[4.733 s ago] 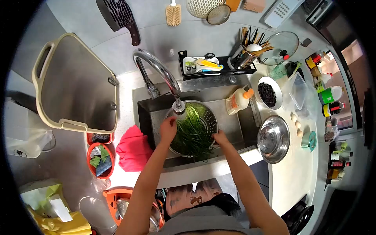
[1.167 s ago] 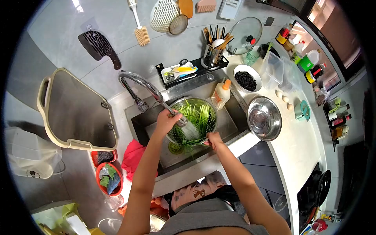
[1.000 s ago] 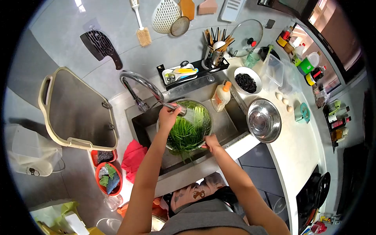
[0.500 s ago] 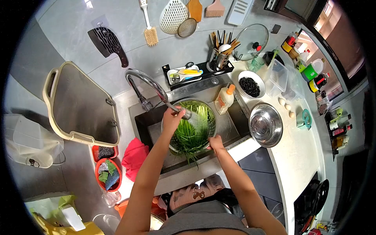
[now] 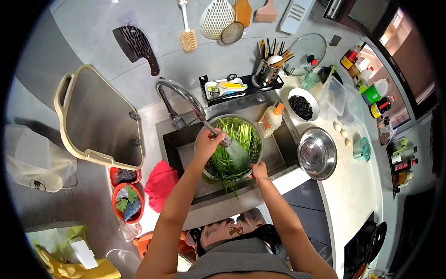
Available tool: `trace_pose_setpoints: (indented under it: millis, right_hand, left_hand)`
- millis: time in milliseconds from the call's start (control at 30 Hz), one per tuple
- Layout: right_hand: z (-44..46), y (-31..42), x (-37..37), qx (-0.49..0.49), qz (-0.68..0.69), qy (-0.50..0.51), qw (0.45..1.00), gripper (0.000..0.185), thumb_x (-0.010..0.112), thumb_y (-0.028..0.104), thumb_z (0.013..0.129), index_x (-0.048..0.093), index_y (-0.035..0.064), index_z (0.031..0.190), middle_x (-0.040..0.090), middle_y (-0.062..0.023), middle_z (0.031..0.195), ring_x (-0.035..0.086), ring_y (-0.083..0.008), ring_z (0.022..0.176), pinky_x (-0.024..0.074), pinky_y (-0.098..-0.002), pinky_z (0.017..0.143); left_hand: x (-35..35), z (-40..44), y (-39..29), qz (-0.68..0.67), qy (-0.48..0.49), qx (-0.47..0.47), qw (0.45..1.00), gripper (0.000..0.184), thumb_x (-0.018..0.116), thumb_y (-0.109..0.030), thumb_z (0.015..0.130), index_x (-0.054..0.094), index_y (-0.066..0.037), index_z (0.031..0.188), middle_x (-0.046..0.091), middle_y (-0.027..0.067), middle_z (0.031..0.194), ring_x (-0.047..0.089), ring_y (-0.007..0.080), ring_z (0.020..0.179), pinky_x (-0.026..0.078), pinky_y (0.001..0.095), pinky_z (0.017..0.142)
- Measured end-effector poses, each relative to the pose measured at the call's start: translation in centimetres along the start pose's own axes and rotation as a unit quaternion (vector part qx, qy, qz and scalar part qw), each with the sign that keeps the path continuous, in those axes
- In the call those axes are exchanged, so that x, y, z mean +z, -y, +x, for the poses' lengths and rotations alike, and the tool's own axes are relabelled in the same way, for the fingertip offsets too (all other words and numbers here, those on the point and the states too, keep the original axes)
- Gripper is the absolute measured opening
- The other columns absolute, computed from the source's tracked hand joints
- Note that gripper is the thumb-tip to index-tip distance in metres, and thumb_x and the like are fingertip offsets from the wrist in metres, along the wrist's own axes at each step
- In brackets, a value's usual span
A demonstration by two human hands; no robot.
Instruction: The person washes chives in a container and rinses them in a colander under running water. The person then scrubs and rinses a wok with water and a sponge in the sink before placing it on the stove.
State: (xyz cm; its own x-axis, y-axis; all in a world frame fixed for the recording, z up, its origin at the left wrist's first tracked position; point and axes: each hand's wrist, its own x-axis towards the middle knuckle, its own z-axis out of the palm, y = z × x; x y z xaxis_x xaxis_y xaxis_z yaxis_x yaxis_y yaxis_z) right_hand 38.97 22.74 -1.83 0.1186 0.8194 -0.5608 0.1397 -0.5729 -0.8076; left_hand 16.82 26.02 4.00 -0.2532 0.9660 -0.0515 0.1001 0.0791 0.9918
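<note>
My left hand (image 5: 207, 143) is closed around the pull-out spray head (image 5: 226, 140) of the chrome faucet (image 5: 182, 93). Water sprays from it onto long green chives (image 5: 222, 158), which fill a metal colander (image 5: 258, 148) in the sink (image 5: 195, 197). Some chive ends hang over the colander's near edge. At the colander's right near rim, my right hand (image 5: 259, 171) grips the edge with fingers closed. An orange-capped bottle (image 5: 270, 122) stands in the sink's back right corner.
Right of the sink are a shiny metal bowl (image 5: 317, 153), a white bowl of black pieces (image 5: 303, 105) and several eggs (image 5: 343, 133). A pink cloth (image 5: 161, 185) lies left, near a cutting board (image 5: 100, 116). A cleaver (image 5: 135, 46) hangs on the wall.
My left hand has turned the spray head, so the water now falls nearer the colander's front right. My right hand keeps its hold on the rim. The whole view has shifted slightly.
</note>
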Motion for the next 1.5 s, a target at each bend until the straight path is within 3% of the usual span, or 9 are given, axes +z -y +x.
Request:
trace_pose_setpoints:
  millis: [167,267,433,533,567,767,1033,1167,1500]
  right_hand:
    - [-0.2,-0.8,0.6,-0.027,0.008,0.008,1.000,0.017,0.047,0.001,0.070,0.052,-0.0091,0.083,0.055,-0.0125,0.062,0.053,-0.0191,0.044,0.0416,-0.0268,0.034]
    - [1.2,-2.2,0.3,-0.030,0.004,0.005,1.000,0.018,0.049,0.003,0.070,0.053,-0.0081,0.084,0.056,-0.0126,0.064,0.054,-0.0188,0.045,0.0430,-0.0270,0.035]
    - [1.6,-1.7,-1.0,-0.041,-0.003,0.006,0.999,0.020,0.051,0.006,0.072,0.055,-0.0064,0.087,0.058,-0.0136,0.071,0.056,-0.0178,0.051,0.0464,-0.0269,0.038]
    - [0.9,-0.7,-1.2,-0.039,-0.012,0.001,0.999,0.021,0.050,0.006,0.072,0.056,-0.0064,0.088,0.059,-0.0134,0.072,0.057,-0.0181,0.052,0.0465,-0.0264,0.039]
    - [0.6,-0.4,-1.1,-0.053,-0.001,-0.002,0.999,0.022,0.049,0.007,0.072,0.056,-0.0063,0.088,0.059,-0.0125,0.069,0.056,-0.0182,0.049,0.0466,-0.0265,0.040]
    - [-0.5,1.5,-2.0,-0.080,-0.101,-0.023,0.991,0.028,0.046,0.002,0.069,0.053,-0.0030,0.095,0.056,-0.0095,0.068,0.051,-0.0155,0.045,0.0418,-0.0255,0.034]
    - [-1.4,2.4,-4.6,-0.112,-0.041,-0.084,0.989,0.027,0.043,0.000,0.071,0.052,-0.0029,0.096,0.055,-0.0095,0.066,0.051,-0.0163,0.042,0.0406,-0.0264,0.033]
    - [-0.1,0.9,-6.2,-0.115,0.012,-0.096,0.989,0.025,0.043,0.000,0.071,0.050,-0.0034,0.095,0.054,-0.0090,0.065,0.048,-0.0171,0.039,0.0393,-0.0259,0.032]
    - [0.6,-1.2,-10.6,0.100,0.252,-0.042,0.962,0.008,0.044,0.001,0.073,0.047,0.0017,0.080,0.042,-0.0058,0.062,0.041,-0.0157,0.045,0.0361,-0.0262,0.034]
  left_hand:
    - [-1.2,1.1,0.1,0.105,-0.089,0.157,0.978,0.031,0.067,-0.020,0.074,0.057,-0.004,0.098,0.060,0.0078,0.094,0.056,0.0176,0.089,0.048,0.0276,0.065]
    - [-3.1,-0.1,-0.6,0.131,-0.030,0.056,0.989,0.030,0.067,-0.015,0.072,0.057,-0.005,0.098,0.059,0.0051,0.092,0.057,0.0129,0.077,0.046,0.0244,0.064]
    - [-6.1,1.4,1.3,-0.137,-0.012,0.027,0.990,0.030,0.053,-0.025,0.084,0.056,-0.006,0.107,0.060,0.0060,0.086,0.056,0.0083,0.077,0.045,0.0221,0.062]
    - [-7.4,3.3,2.4,0.122,-0.081,0.063,0.987,0.033,0.053,-0.028,0.083,0.056,-0.007,0.108,0.060,0.0079,0.077,0.057,0.0129,0.067,0.045,0.0240,0.059]
    - [-7.7,3.8,2.6,0.320,-0.111,0.118,0.934,0.027,0.053,-0.027,0.081,0.060,-0.011,0.101,0.060,0.0100,0.071,0.058,0.0211,0.061,0.045,0.0301,0.057]
    - [-8.2,8.3,1.4,0.518,-0.146,0.098,0.837,0.015,0.053,-0.025,0.078,0.066,-0.016,0.079,0.061,0.0089,0.075,0.058,0.0285,0.070,0.045,0.0390,0.058]
    - [-7.1,3.7,3.6,0.279,-0.282,0.050,0.916,0.027,0.051,-0.020,0.080,0.052,-0.011,0.105,0.060,0.0101,0.076,0.058,0.0283,0.070,0.044,0.0385,0.062]
    - [-5.7,-2.7,9.2,0.268,-0.205,0.012,0.941,0.026,0.050,-0.021,0.081,0.051,-0.008,0.104,0.058,0.0124,0.075,0.057,0.0283,0.070,0.043,0.0372,0.062]
    - [-3.3,-7.5,10.3,0.142,-0.121,-0.025,0.982,0.018,0.052,-0.016,0.080,0.055,-0.007,0.096,0.059,0.0090,0.075,0.056,0.0178,0.061,0.044,0.0298,0.058]
